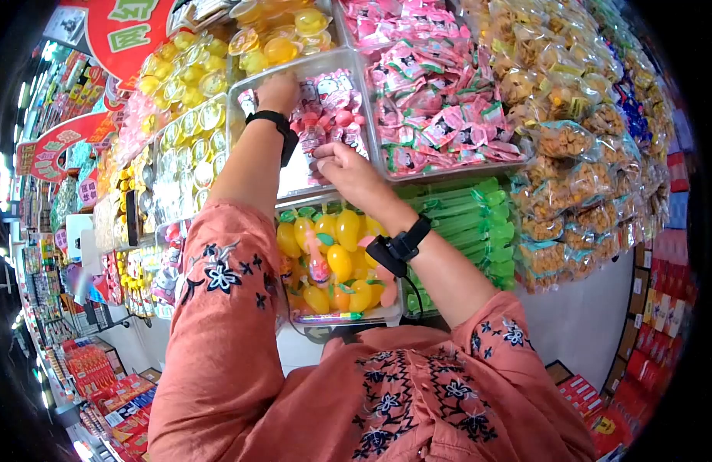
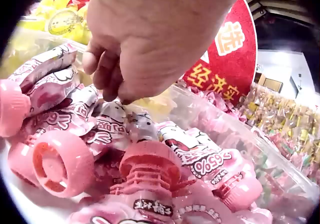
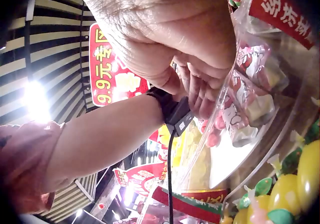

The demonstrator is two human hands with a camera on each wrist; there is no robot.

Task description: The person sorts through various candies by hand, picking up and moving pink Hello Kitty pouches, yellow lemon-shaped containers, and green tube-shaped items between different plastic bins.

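Observation:
Pink-capped drink pouches (image 1: pixel 333 112) with cartoon prints fill a clear plastic bin (image 1: pixel 362 100). My left hand (image 1: pixel 279 94) reaches into its far left part. In the left wrist view, that hand's fingers (image 2: pixel 107 73) curl down right at the pouch bodies, and I cannot tell whether they grip one. Large pink caps (image 2: pixel 150 159) face this camera. My right hand (image 1: pixel 346 171) hovers over the bin's near right side, fingers loosely curled with nothing visible in them. From the right wrist, pouches (image 3: pixel 242 106) show through the bin's clear wall beside those fingers.
Nearer my body lies a bin of yellow mango-shaped containers (image 1: pixel 340 262). Green-capped tubes (image 1: pixel 471 231) lie to its right. Pink packets (image 1: pixel 433 100) and bagged snacks (image 1: pixel 567 154) stand right, yellow jelly cups (image 1: pixel 194 138) left. Red signs (image 1: pixel 128 38) rise at the back left.

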